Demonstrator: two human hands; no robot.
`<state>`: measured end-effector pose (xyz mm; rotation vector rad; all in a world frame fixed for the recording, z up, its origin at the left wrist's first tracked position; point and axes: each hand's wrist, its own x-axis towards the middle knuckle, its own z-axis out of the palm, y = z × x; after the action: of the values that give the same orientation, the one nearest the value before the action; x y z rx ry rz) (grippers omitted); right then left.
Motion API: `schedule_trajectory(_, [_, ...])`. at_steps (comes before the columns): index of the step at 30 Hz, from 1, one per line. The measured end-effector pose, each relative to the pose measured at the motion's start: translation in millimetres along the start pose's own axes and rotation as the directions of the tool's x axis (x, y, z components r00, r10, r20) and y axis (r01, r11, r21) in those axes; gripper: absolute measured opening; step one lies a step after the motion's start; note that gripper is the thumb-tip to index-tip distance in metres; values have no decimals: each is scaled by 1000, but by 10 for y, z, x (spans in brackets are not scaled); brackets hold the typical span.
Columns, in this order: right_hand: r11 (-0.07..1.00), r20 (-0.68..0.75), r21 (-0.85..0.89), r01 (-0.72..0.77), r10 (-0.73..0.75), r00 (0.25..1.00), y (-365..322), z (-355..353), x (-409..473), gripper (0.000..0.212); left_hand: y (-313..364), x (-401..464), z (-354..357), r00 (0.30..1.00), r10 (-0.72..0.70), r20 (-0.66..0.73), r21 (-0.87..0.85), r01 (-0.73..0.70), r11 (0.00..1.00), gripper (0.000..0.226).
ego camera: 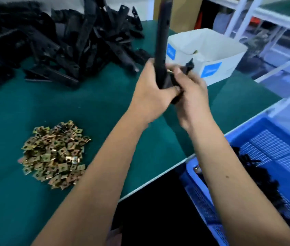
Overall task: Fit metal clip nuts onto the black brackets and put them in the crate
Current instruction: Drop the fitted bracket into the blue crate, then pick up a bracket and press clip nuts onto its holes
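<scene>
Left hand (151, 94) clamped round upright bracket (163, 41), right hand (189, 93) gripping its lower end, fingers blurred, nuts (54, 155) well left below, crate (274, 157) right.

A green-topped table (87, 103) stands before white shelving (265, 15); behind it, possibly brown cardboard (179, 9).

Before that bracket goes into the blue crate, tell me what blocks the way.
Nothing visible does. Both the left hand and right hand grip the bracket upright over the green table; the blue crate sits open-topped past the table's right edge.
</scene>
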<state>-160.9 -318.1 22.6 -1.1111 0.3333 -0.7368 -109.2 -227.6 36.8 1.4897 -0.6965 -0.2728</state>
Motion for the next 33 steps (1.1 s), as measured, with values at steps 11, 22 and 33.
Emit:
schedule_trajectory(11, [928,-496,-288,-238,68,866,-426,-2774,-856,17,-404,-697,2229,892,-269,363,-25,298,954,41])
schedule_trajectory(22, [97,-760,-633,-768,115,640,40,-3741,-1093,33,-971,-984,2483,628,-547,554,414,362,835,48])
schedule_trajectory(33, [217,-243,-963,-158,-452,858,-525,-1957,-438,12,-121,-331,1796,948,-107,298,-73,134,988,27])
